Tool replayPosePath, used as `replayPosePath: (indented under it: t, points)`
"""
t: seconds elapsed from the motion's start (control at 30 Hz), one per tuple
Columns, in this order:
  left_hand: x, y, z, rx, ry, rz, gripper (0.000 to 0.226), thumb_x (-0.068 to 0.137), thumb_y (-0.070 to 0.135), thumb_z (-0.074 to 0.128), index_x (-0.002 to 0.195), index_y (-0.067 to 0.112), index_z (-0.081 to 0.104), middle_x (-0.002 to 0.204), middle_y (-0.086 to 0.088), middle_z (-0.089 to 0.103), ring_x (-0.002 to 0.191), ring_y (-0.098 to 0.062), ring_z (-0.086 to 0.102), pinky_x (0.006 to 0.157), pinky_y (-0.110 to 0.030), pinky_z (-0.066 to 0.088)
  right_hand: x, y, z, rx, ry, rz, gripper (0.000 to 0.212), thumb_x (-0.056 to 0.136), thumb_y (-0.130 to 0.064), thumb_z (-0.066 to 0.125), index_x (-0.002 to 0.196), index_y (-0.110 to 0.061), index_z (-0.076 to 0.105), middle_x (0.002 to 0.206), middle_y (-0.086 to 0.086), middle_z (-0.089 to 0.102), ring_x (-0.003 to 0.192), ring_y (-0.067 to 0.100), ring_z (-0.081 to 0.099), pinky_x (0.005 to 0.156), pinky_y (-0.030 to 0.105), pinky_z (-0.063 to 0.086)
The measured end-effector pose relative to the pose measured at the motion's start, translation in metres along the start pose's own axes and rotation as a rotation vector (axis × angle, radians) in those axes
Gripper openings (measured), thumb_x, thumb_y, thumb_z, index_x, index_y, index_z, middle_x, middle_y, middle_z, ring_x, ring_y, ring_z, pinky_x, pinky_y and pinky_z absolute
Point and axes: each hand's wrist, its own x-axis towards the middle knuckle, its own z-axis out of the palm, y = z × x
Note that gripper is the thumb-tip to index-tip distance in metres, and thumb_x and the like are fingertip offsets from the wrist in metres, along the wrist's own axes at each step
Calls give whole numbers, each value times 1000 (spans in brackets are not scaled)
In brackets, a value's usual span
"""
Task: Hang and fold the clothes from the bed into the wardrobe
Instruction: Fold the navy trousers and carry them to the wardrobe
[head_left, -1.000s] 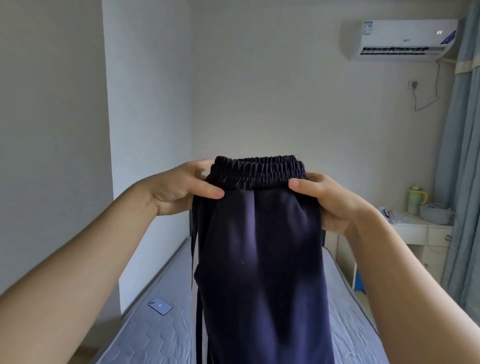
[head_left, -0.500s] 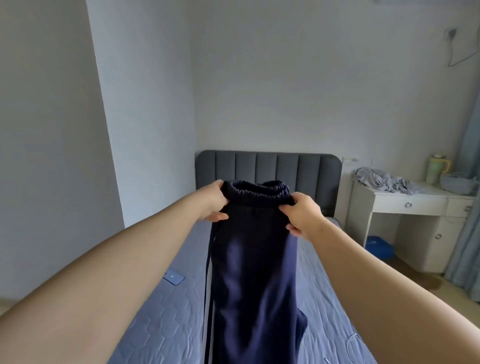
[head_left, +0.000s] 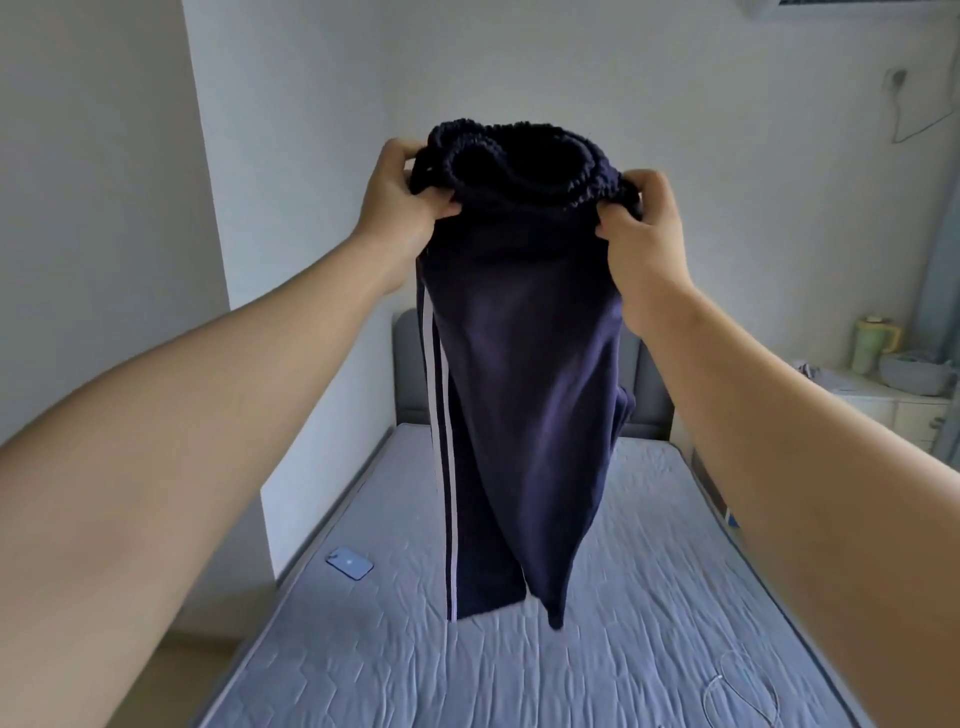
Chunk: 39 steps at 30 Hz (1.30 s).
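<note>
Frame centre: our left hand (head_left: 397, 195) and right hand (head_left: 641, 231), fingers curled, grip trousers (head_left: 519, 364) waistband; legs hang above bed (head_left: 649, 597).

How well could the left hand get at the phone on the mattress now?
Probably not yet: the left hand grips the trousers; otherwise the phone lies uncovered on the mattress.

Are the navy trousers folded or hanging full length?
Hanging full length. The left hand and right hand grip the waistband at either side, and the trousers drop straight down, leg ends dangling over the mattress.
</note>
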Motion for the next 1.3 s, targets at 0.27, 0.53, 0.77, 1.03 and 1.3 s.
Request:
replayPosePath:
  t: [0.27, 0.53, 0.77, 1.03, 1.3]
  points:
    - [-75, -44, -36, 250, -102, -245, 4, 92, 13, 55, 89, 15, 55, 84, 6, 57, 66, -2, 53, 49, -2, 39, -71, 36, -16, -191, -27, 201, 19, 78, -19, 63, 67, -29, 50, 81, -3, 57, 92, 24, 55, 82, 36, 45]
    - [-82, -41, -48, 470, -304, -297, 12, 96, 31, 47, 91, 23, 55, 82, 9, 56, 74, -5, 52, 57, -15, 44, -84, 33, -12, -101, -37, 265, 24, 86, -19, 60, 73, -22, 40, 71, -3, 48, 65, 11, 44, 56, 25, 35]
    - [-78, -42, -53, 540, -249, -266, 25, 96, 24, 44, 72, 23, 52, 73, 4, 49, 74, -15, 45, 65, -26, 37, -83, 26, -9, -96, -141, 271, 10, 82, -13, 67, 88, -20, 62, 86, 0, 66, 81, 17, 64, 75, 29, 54]
    - [-76, -40, -49, 465, -226, -490, 23, 97, 25, 43, 77, 24, 54, 63, 4, 37, 46, -8, 33, 45, -17, 29, -71, 29, -13, -191, -304, 363, 3, 82, -16, 69, 84, -13, 68, 81, 2, 65, 71, 12, 59, 67, 22, 50]
    - [-80, -98, -29, 194, -117, -893, 36, 102, 21, 31, 137, 16, 33, 94, -16, 58, 70, -24, 59, 61, -41, 53, -70, 84, 19, -352, -291, 653, 8, 92, -13, 55, 84, -13, 57, 72, 2, 51, 51, 24, 58, 46, 28, 50]
